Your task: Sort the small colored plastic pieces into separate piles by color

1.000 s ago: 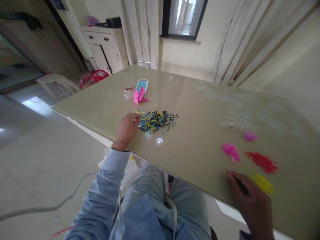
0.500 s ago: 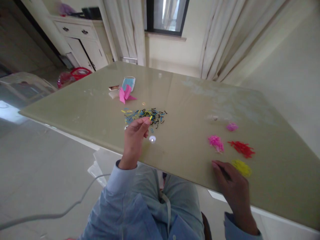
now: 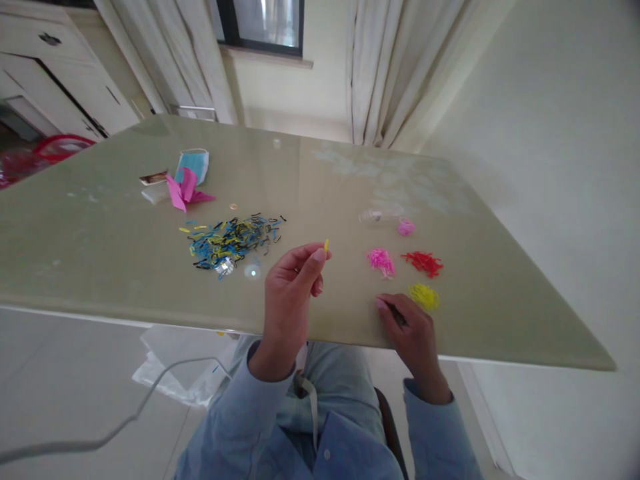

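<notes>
My left hand (image 3: 299, 280) is raised over the table's near side, pinching a small yellow rubber band (image 3: 327, 245) between thumb and forefinger. To its left lies a mixed pile of blue, black and yellow rubber bands (image 3: 233, 239). My right hand (image 3: 407, 327) rests by the near edge with its fingers curled together; whatever they may hold is hidden. Just beyond it is a heap of yellow rubber bands (image 3: 424, 296). A pink heap (image 3: 381, 263), a red heap (image 3: 423, 263) and a smaller pink bunch (image 3: 406, 227) lie farther back.
On the table's left are a pink folded paper piece (image 3: 186, 189), a blue face mask (image 3: 193, 165) and a small picture card (image 3: 153, 178). A clear object (image 3: 371, 216) lies behind the pink heap. A shiny piece (image 3: 225, 267) touches the mixed pile. A cable (image 3: 125, 423) crosses below the table.
My left hand has moved right, away from the mixed pile, with the yellow rubber band in its pinch. The view has turned to the right. My right hand stays curled near the yellow heap.
</notes>
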Tool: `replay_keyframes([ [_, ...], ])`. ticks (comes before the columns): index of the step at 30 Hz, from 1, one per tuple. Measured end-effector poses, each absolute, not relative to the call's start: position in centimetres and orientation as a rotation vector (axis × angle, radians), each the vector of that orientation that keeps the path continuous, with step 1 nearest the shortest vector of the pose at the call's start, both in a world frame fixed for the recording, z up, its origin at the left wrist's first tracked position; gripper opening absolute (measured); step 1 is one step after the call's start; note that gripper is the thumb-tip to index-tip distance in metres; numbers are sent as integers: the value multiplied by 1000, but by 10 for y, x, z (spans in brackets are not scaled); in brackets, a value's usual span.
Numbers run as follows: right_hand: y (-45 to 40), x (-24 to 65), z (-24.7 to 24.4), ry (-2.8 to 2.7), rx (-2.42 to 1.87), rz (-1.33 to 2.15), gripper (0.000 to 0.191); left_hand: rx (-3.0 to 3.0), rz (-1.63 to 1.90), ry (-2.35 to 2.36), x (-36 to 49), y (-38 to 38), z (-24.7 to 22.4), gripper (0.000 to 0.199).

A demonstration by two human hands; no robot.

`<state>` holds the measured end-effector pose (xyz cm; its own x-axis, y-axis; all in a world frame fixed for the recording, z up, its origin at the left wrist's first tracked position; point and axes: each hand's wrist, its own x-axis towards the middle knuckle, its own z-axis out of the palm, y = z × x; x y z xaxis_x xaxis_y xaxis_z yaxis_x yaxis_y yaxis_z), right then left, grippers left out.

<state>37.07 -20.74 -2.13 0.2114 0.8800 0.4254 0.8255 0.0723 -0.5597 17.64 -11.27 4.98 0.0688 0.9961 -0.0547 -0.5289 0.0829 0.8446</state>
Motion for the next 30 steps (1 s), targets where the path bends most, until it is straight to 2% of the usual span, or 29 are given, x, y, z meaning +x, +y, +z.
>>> replay_keyframes([
  [8, -207, 372, -24, -1615, -1707, 85, 18, 773, 1273, 776, 187, -117, 50, 20],
  [14, -207, 369, -22, -1605, -1736, 77, 19, 1038, 1023, 710, 228, -127, 45, 21],
  [18, -207, 370, -29, -1614, -1797, -6, 16, 1288, 823, 564, 263, -132, 40, 14],
  [23, -206, 369, -35, -1760, -1851, -104, 31, 1715, 765, 508, 298, -122, 31, 9],
  [30, -210, 368, -27, -1914, -1734, -4, 12, 2182, 547, 562, 325, -97, 12, 15],
])
